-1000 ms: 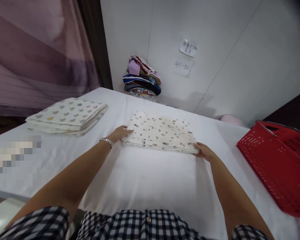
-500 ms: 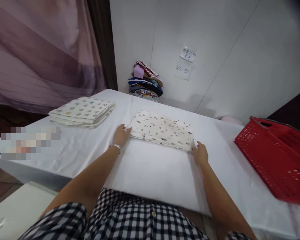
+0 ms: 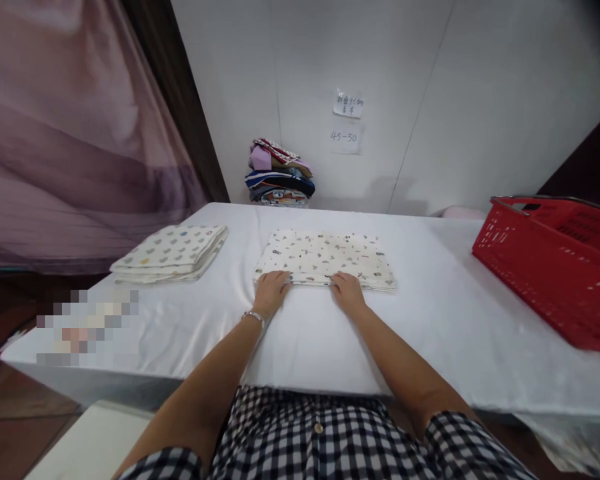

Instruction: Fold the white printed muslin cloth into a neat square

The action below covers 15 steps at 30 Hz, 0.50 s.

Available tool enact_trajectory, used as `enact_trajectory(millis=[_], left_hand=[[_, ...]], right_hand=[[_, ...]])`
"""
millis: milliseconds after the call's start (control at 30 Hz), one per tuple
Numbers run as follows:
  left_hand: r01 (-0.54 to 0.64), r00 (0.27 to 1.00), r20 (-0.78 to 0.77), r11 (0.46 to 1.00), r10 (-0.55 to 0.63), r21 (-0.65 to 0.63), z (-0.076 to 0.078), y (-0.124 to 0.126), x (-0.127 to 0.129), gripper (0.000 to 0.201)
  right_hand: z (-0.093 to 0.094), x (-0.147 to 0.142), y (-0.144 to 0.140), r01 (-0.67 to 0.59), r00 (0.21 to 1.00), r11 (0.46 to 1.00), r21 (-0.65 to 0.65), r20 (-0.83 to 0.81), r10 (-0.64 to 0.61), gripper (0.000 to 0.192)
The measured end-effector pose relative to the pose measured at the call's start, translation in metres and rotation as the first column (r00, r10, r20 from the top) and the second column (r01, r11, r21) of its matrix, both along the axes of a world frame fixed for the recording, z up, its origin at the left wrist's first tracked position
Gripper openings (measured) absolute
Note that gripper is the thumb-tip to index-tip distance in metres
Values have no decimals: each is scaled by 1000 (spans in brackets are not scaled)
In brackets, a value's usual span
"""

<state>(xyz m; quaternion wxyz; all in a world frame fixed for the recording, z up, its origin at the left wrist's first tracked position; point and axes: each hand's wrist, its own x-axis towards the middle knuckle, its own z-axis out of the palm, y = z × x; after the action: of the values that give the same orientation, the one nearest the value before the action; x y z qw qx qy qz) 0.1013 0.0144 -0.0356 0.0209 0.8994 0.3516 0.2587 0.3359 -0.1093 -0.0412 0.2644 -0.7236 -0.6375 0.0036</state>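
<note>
Both hands drawn inward along the near edge of the folded printed cloth (image 3: 325, 259), from its outer corners a second ago to near its middle now. Left hand (image 3: 271, 291) and right hand (image 3: 347, 293) laid palm-down side by side, fingers flat and together, tips pressing on the cloth's front hem; nothing gripped in either. Silver bracelet (image 3: 254, 317) on the left wrist. Cloth lying flat at the centre of the white-covered table (image 3: 430, 333), a neat rectangle of thin, soft, cream fabric in several layers, scattered with small dark and reddish motifs too fine to make out.

Second folded cloth (image 3: 173, 252) to the left, well apart, similar cream fabric with grey and coloured heart-like spots, stacked slightly askew. Table cover smooth, faintly creased, draping over the front edge. Red plastic basket (image 3: 555, 267) at the right, rigid, perforated walls, metal handle folded along the rim. Pile of folded colourful garments (image 3: 279, 172) against the white panelled wall, beyond the table. Two handwritten paper notes (image 3: 347, 121) stuck above it. Mauve curtain (image 3: 70, 133) hanging in soft folds at left. Black-and-white checked shirt (image 3: 320, 440) in the foreground.
</note>
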Motion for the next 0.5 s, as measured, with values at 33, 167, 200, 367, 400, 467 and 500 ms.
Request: enact_trajectory(millis=[33,167,200,367,400,467,500], left_hand=[[-2,1000,-8,1000,2,3,0,1,0,34],[-1,999,-35,1000,1,3,1,-1,1,31],[-10,999,-37,1000,10,0,2,-2,1,31],[-40,998,-42,999,40,-4,5,-4,2,29],[-39,998,-44,999,38,-2,5,-4,2,28],[-34,999,-41,999,34,6,4,-3,2,27],[-30,999,-38,999,31,13,3,-3,2,27]], right_hand=[[-2,0,0,4,1000,1000,-4,8,-4,32],[-4,2,-1,24,999,1000,8,32,-25,31],[-4,2,-1,30,999,999,13,39,-30,31],[-2,1,0,41,995,999,36,84,-43,27],[-2,1,1,42,995,998,38,94,-45,27],[-3,1,2,47,993,998,41,108,-51,26],[-4,2,2,49,992,998,44,111,-54,26]])
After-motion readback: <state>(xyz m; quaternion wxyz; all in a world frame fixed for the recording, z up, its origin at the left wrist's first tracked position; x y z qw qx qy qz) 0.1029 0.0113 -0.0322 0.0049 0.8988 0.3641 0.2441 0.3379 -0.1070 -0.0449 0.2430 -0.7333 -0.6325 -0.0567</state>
